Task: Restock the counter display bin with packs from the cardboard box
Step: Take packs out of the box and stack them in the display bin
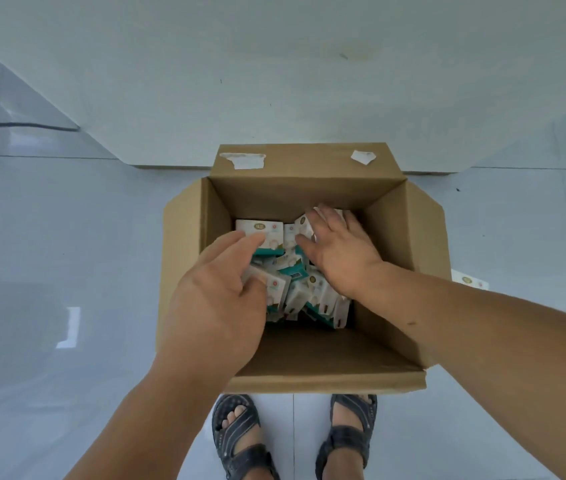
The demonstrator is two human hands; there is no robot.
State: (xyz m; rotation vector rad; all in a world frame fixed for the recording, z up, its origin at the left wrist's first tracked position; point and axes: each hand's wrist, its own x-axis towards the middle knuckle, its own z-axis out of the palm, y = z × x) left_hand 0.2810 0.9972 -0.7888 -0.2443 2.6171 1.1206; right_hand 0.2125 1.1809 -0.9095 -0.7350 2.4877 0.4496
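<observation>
Left hand (219, 292): thumb and fingers pinch one pack (274, 284) at the heap's near left.
Packs (309, 296): loose heap low in the cardboard box (309, 188).
Right hand (340, 251): fingers spread, resting on the far-right ones.
Technique: gather few, lift straight up.
Edges: box walls close beside both wrists; open above.
Display bin: unseen.

Shop floor, glossy tiles (49, 220), white counter base (274, 98), carton (309, 192) of packs (312, 296)

Glossy pale floor tiles (49, 237) reflect light beside a white counter base (274, 81).
</observation>
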